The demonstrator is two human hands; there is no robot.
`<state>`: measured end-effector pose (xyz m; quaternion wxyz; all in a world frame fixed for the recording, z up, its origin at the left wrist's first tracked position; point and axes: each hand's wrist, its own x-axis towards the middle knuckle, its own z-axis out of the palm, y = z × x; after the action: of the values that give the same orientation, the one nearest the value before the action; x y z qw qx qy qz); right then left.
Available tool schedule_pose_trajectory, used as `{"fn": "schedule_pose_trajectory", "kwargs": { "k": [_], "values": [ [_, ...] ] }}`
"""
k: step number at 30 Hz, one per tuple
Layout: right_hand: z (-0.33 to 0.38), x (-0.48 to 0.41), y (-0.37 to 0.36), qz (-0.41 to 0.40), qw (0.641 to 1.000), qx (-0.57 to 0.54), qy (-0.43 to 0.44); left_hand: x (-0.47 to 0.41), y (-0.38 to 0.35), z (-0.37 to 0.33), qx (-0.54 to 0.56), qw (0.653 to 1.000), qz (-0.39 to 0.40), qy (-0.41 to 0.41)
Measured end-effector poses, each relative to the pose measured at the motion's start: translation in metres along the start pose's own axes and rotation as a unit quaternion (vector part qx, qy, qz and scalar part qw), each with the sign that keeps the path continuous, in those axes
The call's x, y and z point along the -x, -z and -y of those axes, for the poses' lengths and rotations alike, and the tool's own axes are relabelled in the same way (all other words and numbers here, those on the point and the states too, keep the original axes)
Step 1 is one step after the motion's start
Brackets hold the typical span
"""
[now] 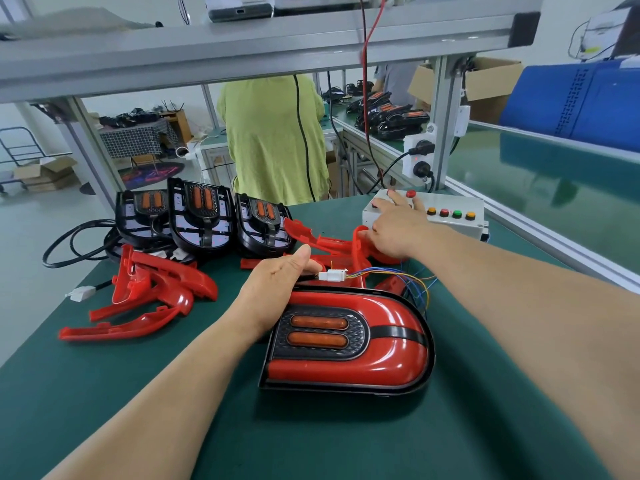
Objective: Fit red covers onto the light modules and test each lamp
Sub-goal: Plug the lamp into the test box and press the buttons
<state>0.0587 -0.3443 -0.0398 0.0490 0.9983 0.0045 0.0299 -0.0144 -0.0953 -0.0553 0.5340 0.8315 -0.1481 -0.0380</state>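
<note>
Head view: the left hand (277, 282) pinches the white plug (332, 275); the right hand (394, 226) lies flat on the button box (446, 225). It looks like test time for the covered lamp (346, 341); next, push a button.

Both bare forearms reach forward. The left hand (277, 282) has its thumb laid on top and fingers curled under, gripping a connector lead (330, 275). The right hand (398, 226) stretches further ahead, palm down, fingers spread straight.

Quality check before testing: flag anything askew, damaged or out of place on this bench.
Loose red covers lie in a jumbled, overlapping heap beside the left hand, which grips the black cable. An unplugged white connector lies at the table edge. No damage visible.
</note>
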Motion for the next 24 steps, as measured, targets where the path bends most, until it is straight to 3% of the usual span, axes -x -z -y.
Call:
{"fn": "schedule_pose_trajectory", "kwargs": {
  "k": [24],
  "values": [
    [0.003,0.000,-0.001,0.009,0.999,-0.028,-0.020,-0.003,0.002,0.003,-0.024,0.999,0.019,-0.027]
  ]
}}
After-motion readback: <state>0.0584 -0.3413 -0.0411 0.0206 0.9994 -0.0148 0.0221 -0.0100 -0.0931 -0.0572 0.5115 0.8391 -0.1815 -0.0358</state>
